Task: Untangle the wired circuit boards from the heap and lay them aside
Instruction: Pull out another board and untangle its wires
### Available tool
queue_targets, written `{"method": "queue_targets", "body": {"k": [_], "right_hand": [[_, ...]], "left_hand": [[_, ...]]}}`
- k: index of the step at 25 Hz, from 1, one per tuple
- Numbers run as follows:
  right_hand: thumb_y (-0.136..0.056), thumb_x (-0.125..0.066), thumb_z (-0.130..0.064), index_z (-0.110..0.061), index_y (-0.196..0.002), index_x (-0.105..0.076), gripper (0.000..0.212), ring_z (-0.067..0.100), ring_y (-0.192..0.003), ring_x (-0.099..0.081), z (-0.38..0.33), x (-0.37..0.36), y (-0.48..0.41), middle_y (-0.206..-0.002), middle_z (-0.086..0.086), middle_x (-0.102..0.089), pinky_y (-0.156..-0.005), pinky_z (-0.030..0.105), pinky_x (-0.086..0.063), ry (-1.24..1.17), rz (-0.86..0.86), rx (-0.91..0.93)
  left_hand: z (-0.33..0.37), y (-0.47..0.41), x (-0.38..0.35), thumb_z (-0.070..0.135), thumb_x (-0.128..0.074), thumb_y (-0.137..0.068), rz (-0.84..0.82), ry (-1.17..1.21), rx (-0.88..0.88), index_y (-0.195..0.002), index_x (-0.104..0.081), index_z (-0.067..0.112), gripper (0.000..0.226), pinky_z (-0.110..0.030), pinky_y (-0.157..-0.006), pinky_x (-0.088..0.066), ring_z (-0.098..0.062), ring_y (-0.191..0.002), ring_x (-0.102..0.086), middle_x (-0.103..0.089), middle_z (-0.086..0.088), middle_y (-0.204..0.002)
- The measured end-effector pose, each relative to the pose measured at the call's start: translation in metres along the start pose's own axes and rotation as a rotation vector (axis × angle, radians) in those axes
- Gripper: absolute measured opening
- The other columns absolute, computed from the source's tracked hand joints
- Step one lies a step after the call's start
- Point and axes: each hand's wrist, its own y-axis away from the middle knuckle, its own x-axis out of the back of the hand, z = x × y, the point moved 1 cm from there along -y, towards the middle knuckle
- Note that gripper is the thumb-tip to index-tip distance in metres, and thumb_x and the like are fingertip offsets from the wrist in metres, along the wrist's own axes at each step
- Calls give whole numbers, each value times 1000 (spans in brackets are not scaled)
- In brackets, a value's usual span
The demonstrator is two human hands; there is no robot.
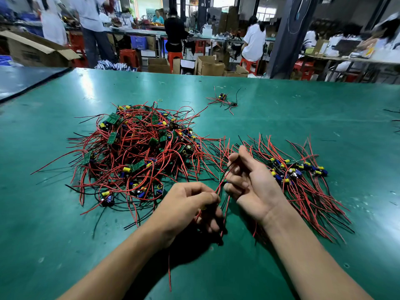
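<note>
Between heap (138, 152) and sorted pile (300, 176), both hands, left (190, 204) and right (249, 180), pinching red wires (220, 185).

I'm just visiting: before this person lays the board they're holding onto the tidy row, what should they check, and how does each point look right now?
1. Left hand grips the red wires: ok.
2. Right hand holds the small board: ok.
3. Held wires free of the tangled heap: cannot tell; strands overlap near the fingers.
4. Sorted row lies beside the right hand, in easy range: ok.
5. Bare green table beyond the row: ok.
6. Board undamaged: cannot tell, mostly hidden.
</note>
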Motion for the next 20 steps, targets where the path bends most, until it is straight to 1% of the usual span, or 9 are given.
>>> {"method": "queue_targets", "body": {"k": [3, 5, 8, 10, 12, 14, 17, 18, 20], "right_hand": [[-94, -59, -43, -19, -60, -69, 42, 4, -36, -21, -2, 1, 0, -55, -8, -39, -44, 20, -11, 51, -14, 22], [-92, -61, -43, -17, -63, -72, 41, 3, -36, -22, -1, 1, 0, -57, -7, -42, -40, 19, -12, 162, 17, 98], [-83, -66, -52, -15, -82, -78, 39, 5, -41, -26, 5, -2, 4, -61, -8, -44, -39, 18, -22, 369, -24, 142], [-84, -71, -53, -15, -93, -78, 40, 10, -41, -36, 19, -5, 8, -57, -3, -45, -42, 22, -34, 502, -124, 68], [-92, -69, -47, -13, -93, -75, 34, 19, -37, -46, 32, -10, 13, -50, 6, -47, -46, 29, -43, 553, -197, -27], [-96, -65, -43, -9, -94, -74, 35, 21, -35, -49, 35, -11, 13, -47, 10, -48, -44, 29, -46, 577, -173, -38], [-94, -65, -45, -9, -90, -77, 38, 15, -32, -46, 25, -8, 9, -45, 7, -50, -37, 18, -39, 574, -89, 44], [-93, -66, -47, -10, -88, -78, 39, 9, -31, -40, 21, -5, 7, -43, 1, -45, -36, 15, -33, 594, -49, 87], [-88, -67, -49, -13, -84, -80, 39, 6, -36, -24, 15, -2, 4, -46, -7, -27, -36, 15, -22, 604, 4, 157]], "left_hand": [[1, 0, 3, -1, -55, -92, 18, 39, 18, -86, -59, -3, 8, -24, -39, -46, -26, -42, -58, -64, -24, -66], [0, 1, 3, 0, -54, -92, 22, 42, 26, -86, -60, -3, 9, -24, -40, -46, -26, -42, -57, -64, -23, -66], [-1, 0, 2, 8, -58, -94, 54, 38, 5, -92, -62, -6, 15, -24, -41, -47, -24, -42, -57, -64, -20, -63], [-2, -1, 3, 10, -58, -95, 91, 49, -37, -90, -62, -4, 16, -25, -42, -48, -24, -43, -57, -64, -19, -64], [-3, -2, 4, 7, -56, -96, 124, 35, -75, -81, -63, 2, 17, -26, -43, -49, -25, -44, -58, -65, -19, -64], [-3, -2, 5, 6, -55, -96, 130, 15, -84, -80, -61, 1, 17, -26, -44, -50, -25, -45, -59, -65, -19, -65], [-1, -1, 6, 5, -56, -94, 91, 83, -71, -79, -59, 0, 16, -26, -44, -49, -25, -45, -58, -63, -20, -64], [0, -1, 6, 5, -57, -93, 83, 102, -66, -78, -59, 1, 16, -25, -43, -48, -25, -45, -58, -63, -20, -63], [1, 0, 6, 6, -58, -92, 73, 110, -55, -79, -59, 0, 14, -25, -42, -47, -24, -44, -57, -62, -19, -62]]}}
